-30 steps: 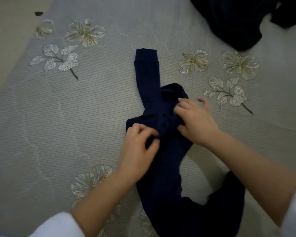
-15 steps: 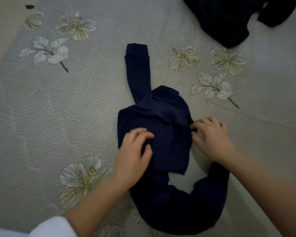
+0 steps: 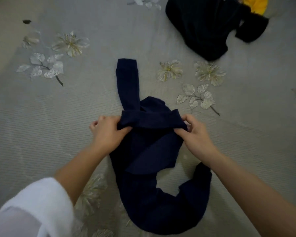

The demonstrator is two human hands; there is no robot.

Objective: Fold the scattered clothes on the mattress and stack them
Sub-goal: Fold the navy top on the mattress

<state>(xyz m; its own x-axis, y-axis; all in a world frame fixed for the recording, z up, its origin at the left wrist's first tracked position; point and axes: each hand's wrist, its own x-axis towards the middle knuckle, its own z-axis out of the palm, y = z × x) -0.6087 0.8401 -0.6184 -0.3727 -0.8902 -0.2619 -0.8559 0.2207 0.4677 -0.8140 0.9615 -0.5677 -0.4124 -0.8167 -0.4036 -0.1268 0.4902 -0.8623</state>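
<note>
Forearms reach forward over the mattress (image 3: 41, 127), converging slightly. The left hand (image 3: 108, 132) and right hand (image 3: 197, 136) sit level, knuckles up, fingers curled. Each grip is clenched on one end of a folded band of the navy garment (image 3: 149, 168), which lies between and below the grips on the mattress. A black garment (image 3: 200, 26) lies well beyond the right grip.
</note>
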